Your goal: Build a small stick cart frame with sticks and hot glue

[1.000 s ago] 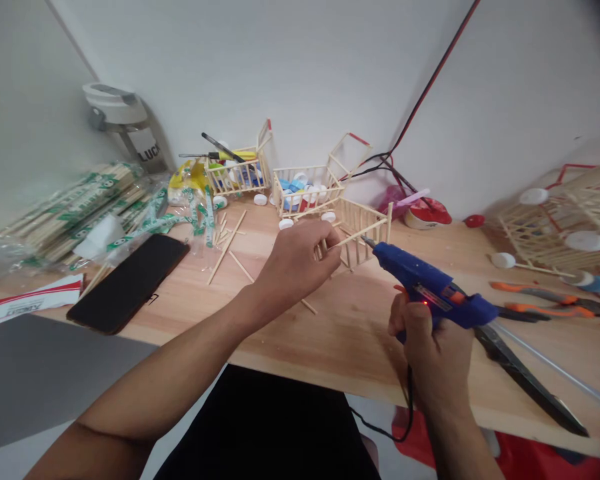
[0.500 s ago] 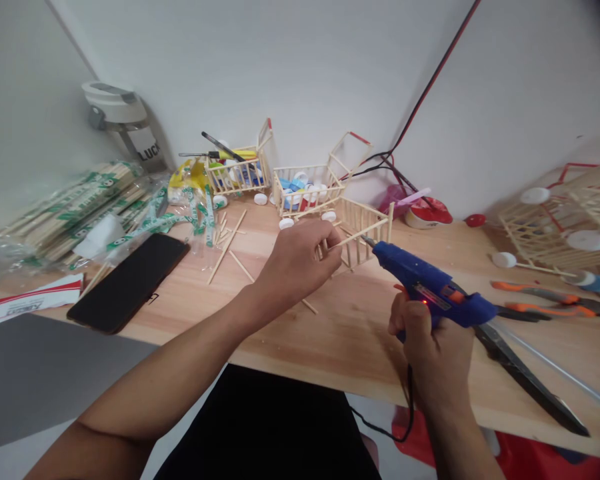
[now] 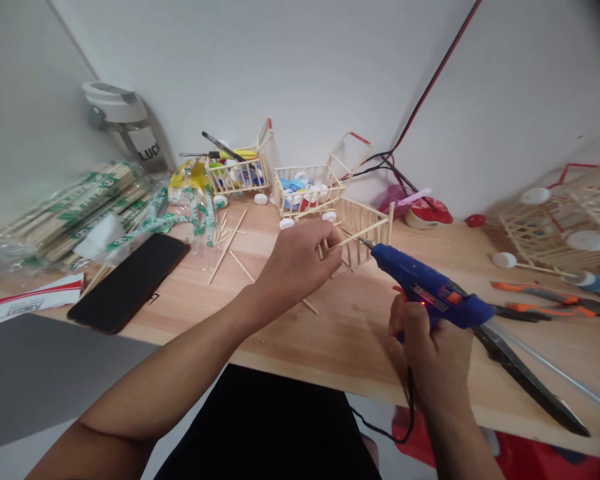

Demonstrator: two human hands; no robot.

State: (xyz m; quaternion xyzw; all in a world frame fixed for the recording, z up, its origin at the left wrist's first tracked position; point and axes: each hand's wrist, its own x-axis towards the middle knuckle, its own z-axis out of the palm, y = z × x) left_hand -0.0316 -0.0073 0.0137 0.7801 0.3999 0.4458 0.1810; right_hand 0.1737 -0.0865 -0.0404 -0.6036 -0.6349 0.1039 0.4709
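My left hand [image 3: 307,257] is closed at the near left corner of a small basket made of wooden sticks [image 3: 363,217]. Its fingers pinch the near side, partly covering it. A blue hot glue gun [image 3: 425,280] is in my right hand [image 3: 433,350], which wraps round the handle near the orange trigger. A small red light glows on the gun. The metal nozzle points left at the basket's near side, just under the top stick; whether it touches the wood I cannot tell. A clear glue stick [image 3: 545,360] extends from the gun's rear.
Two finished stick carts [image 3: 305,190] with bottle caps stand behind. Cut sticks [image 3: 227,247], a phone [image 3: 130,283] and bagged skewers [image 3: 75,207] lie left. Pliers [image 3: 545,300], a black-handled tool [image 3: 535,387] and a larger stick cart [image 3: 555,227] are right. The gun's cord [image 3: 409,413] hangs over the front edge.
The glue gun has shifted slightly left, its nozzle moving a little along the basket's near side. My left hand keeps its hold in the same place.
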